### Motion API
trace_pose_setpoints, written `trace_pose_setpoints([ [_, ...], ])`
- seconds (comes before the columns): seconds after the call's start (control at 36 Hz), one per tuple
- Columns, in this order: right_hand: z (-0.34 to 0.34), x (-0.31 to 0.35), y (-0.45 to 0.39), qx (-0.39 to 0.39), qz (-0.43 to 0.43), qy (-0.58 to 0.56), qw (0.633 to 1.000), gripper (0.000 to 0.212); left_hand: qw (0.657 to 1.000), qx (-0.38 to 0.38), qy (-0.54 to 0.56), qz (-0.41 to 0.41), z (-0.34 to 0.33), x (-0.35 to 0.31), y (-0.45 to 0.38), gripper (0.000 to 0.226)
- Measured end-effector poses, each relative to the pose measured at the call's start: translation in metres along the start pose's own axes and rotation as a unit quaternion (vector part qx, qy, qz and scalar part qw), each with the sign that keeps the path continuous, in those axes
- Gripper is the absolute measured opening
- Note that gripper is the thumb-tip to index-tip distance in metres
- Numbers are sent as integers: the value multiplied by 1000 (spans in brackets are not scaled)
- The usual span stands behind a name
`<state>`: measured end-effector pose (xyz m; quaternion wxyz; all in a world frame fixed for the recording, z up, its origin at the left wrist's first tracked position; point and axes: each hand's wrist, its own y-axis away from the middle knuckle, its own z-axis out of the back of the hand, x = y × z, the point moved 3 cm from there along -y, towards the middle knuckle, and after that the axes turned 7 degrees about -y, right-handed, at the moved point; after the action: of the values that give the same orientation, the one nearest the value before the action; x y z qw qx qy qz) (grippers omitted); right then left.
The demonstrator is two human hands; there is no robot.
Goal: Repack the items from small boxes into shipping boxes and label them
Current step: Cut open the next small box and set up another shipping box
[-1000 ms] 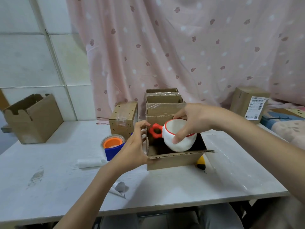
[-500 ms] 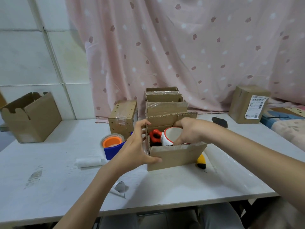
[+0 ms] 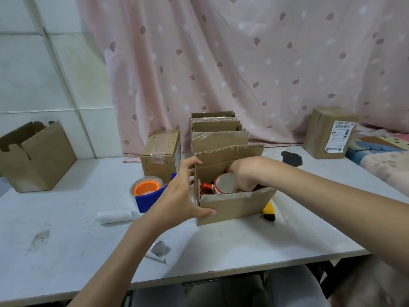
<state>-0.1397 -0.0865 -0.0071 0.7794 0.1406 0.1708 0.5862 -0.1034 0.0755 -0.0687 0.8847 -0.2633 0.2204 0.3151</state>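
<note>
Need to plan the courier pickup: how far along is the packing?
Done: one labelled box sits far right. In hand: right hand lowers the mug into the open box, steadied by the left hand. Left: closing, taping, labelling it.

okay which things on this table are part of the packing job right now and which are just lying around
In use: mug, open box, left hand on the box, right hand on the mug, tape, spare boxes.

Lying about: knife, paper scrap, white roll, dark patch.
</note>
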Motion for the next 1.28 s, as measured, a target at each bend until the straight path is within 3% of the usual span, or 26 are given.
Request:
trace_pose_setpoints([
  [0.25,-10,-6,6,-28,-5,15,999,48,999,-21,9,-37,-6,6,-1,108],
  [0.39,-22,-11,14,-67,-8,-81,994,93,997,-38,3,-72,-13,8,0,109],
  [0.5,-30,-14,16,-93,-50,-151,983,105,994,-49,-4,-100,-13,8,-1,109],
  [0.56,-29,-15,19,-63,-88,-189,976,94,994,-52,-9,-100,-13,6,-1,110],
  [0.64,-25,-19,19,-84,-65,-140,985,46,994,-54,-18,-93,-15,7,-2,109],
  [0.75,-28,-22,18,-68,-29,-144,987,29,994,-59,-5,-93,-17,7,2,105],
  [1.06,-7,1,21,-12,-21,-158,987,42,992,-68,-22,-99,-15,-2,5,100],
  [1.28,-18,0,3,-87,-59,-161,981,46,988,-86,-50,-120,-15,-3,9,100],
])
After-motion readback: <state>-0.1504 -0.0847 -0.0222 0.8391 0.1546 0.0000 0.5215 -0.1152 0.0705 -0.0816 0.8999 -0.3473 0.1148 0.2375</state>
